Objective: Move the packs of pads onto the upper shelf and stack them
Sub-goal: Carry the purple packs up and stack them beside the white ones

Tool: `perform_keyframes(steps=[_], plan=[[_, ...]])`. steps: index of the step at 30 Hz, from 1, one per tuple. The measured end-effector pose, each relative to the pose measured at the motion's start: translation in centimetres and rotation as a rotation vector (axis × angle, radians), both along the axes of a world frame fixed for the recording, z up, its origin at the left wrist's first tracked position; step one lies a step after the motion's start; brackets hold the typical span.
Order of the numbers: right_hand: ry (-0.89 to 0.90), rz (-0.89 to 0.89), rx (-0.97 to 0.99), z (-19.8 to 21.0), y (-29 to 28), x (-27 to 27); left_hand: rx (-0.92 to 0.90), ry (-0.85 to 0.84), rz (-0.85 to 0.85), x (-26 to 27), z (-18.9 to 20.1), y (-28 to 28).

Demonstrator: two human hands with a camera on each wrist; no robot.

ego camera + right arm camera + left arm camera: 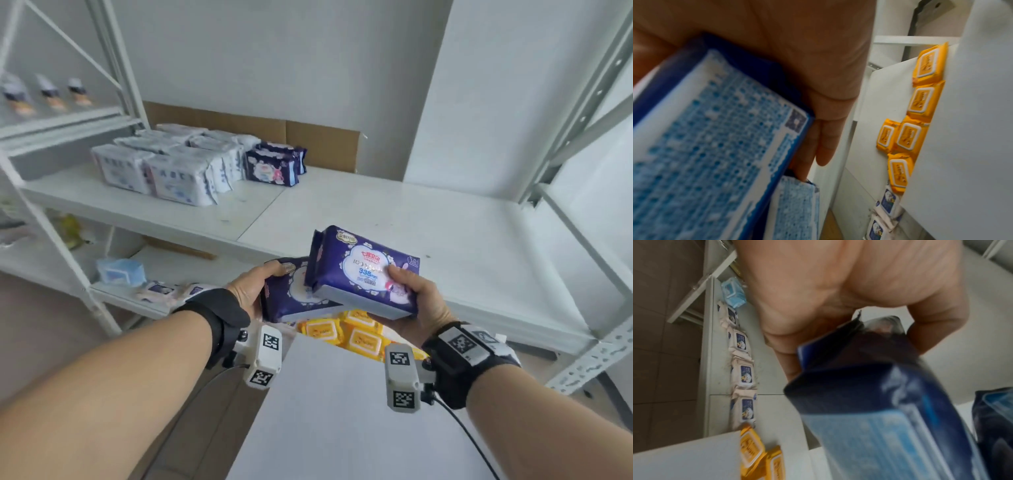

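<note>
My right hand (416, 294) grips a dark blue pack of pads (363, 270) with a white cloud label, thumb on top, just before the upper shelf's (394, 219) front edge. Its printed underside (711, 138) fills the right wrist view. My left hand (253, 291) holds a second dark blue pack (287, 294), partly tucked under the first; its end (869, 386) is seen close up in the left wrist view. At the shelf's back left stand two dark blue packs (272, 166) beside several white packs (164, 164).
Yellow wipe packs (352, 334) lie on the lower shelf under my hands, with white wipe packs (743, 374) and a light blue pack (120, 270) further left. A cardboard sheet (291, 132) leans on the back wall. Metal uprights (582, 113) frame the right side.
</note>
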State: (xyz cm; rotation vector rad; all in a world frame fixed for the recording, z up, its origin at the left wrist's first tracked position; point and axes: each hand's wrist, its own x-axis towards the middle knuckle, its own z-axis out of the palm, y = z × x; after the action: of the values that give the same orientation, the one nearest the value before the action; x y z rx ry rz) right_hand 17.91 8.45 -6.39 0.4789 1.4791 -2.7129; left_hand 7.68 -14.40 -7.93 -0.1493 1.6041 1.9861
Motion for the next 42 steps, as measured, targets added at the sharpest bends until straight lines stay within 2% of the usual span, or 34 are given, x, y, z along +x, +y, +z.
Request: perform_keyframes(steps=[3, 9, 14, 19, 23, 30, 38, 40, 42], plan=[[0.018, 0.024, 0.018, 1.7, -1.7, -2.0, 0.026, 0.056, -0.019, -1.7, 1.7, -1.7], [0.029, -0.005, 0.056, 3.2, -5.7, -7.0, -0.087, 0.101, -0.027, -7.3, 3.7, -5.2], [0.069, -0.119, 0.112, 3.7, -10.7, -12.6, -0.109, 0.103, -0.084, -14.9, 4.8, -8.9], [0.071, -0.28, 0.089, 3.6, -16.0, -17.6, -0.132, 0.146, -0.057, -22.7, 6.1, -12.6], [0.026, -0.39, 0.104, 3.2, -18.1, -19.7, -0.097, 0.138, -0.151, -26.6, 7.3, -14.0], [0.071, -0.438, 0.2, 3.8, -17.4, -21.1, -0.172, 0.275, -0.257, -31.0, 8.9, -13.0], [-0.011, -0.41, 0.331, 2.6, -12.7, -24.3, -0.357, 0.445, -0.387, -35.5, 10.3, -8.9], [-0.033, -0.379, 0.353, 2.4, -11.2, -26.1, -0.476, 0.526, -0.4, -36.9, 10.6, -7.7], [-0.063, -0.331, 0.376, 2.1, -10.0, -28.0, -0.688, 0.649, -0.424, -38.2, 11.0, -6.4]])
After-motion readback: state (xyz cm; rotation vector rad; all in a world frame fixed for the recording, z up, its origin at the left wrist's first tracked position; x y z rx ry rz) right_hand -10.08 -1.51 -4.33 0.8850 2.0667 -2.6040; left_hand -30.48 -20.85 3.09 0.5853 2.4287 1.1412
